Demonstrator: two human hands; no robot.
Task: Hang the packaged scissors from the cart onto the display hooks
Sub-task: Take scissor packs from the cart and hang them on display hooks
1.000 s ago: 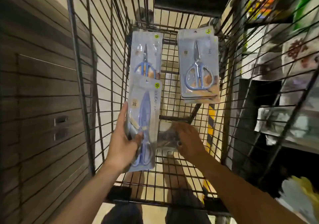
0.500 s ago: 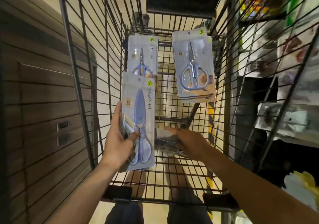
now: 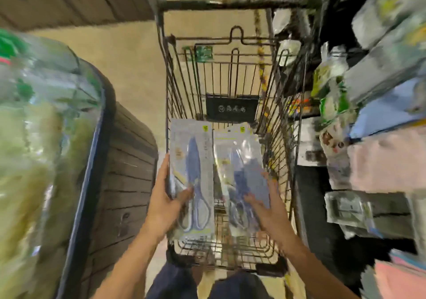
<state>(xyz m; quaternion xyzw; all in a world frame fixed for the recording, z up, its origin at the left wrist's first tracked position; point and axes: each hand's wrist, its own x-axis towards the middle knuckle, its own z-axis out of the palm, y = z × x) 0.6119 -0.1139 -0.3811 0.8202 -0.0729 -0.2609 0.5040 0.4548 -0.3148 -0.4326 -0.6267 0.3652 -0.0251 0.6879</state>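
**Inspector:** Start with the largest item.

**Assistant:** The wire cart (image 3: 221, 86) stands between a dark cabinet (image 3: 129, 183) and the stocked shelves (image 3: 368, 91). No display hooks can be made out; the frame is blurred.

**Inspector:** The goods?

**Assistant:** Two flat packs, raised above the cart's basket side by side. The left pack of scissors (image 3: 192, 172) is a card-backed blister: in my judgement light, stiff along its length, slippery on the clear front. The right pack of scissors (image 3: 244, 174) looks glossier and may flex.

**Inspector:** Grips?

**Assistant:** The left hand (image 3: 166, 204) clamps its pack's lower edge, thumb in front, fingers (image 3: 164, 167) behind. The right hand (image 3: 265, 208) has fingers spread against its pack's face; whether they close around it, I cannot tell.

**Inspector:** Recommendation?

**Assistant:** Hold low on the card edges, leaving the top clear for the hook.
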